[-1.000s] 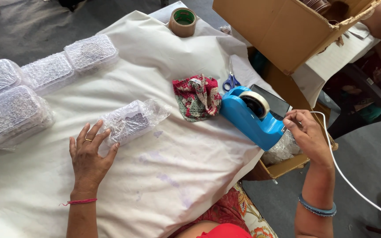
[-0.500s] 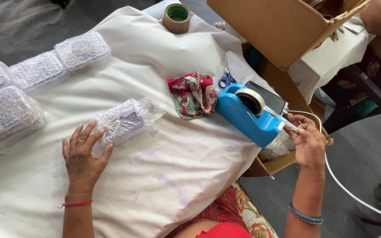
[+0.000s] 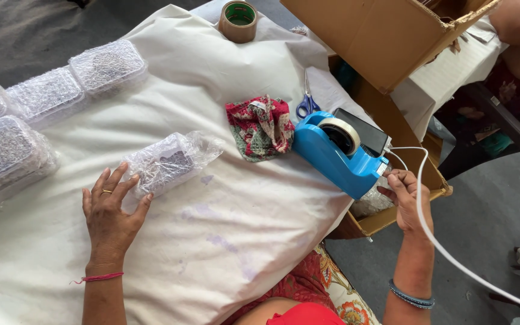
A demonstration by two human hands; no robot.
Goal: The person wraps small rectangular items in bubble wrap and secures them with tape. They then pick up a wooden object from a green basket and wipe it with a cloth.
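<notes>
My left hand (image 3: pixel 109 210) lies flat on the white cloth (image 3: pixel 224 241), fingers spread, its fingertips touching a bubble-wrapped parcel (image 3: pixel 167 161). My right hand (image 3: pixel 407 198) is at the cutter end of the blue tape dispenser (image 3: pixel 338 153), fingers pinched on the end of the clear tape. A white cable (image 3: pixel 440 241) runs past that wrist.
Several bubble-wrapped parcels (image 3: pixel 43 96) sit at the left. A patterned cloth pouch (image 3: pixel 260 126), blue-handled scissors (image 3: pixel 307 102), a dark phone (image 3: pixel 362 129) and a brown tape roll (image 3: pixel 238 20) lie nearby. An open cardboard box (image 3: pixel 380 36) and another person's arm (image 3: pixel 519 24) are at the upper right.
My right hand has come down to the dispenser's cutter end and pinched the tape. My left hand stays by the parcel. The view has shifted slightly.
</notes>
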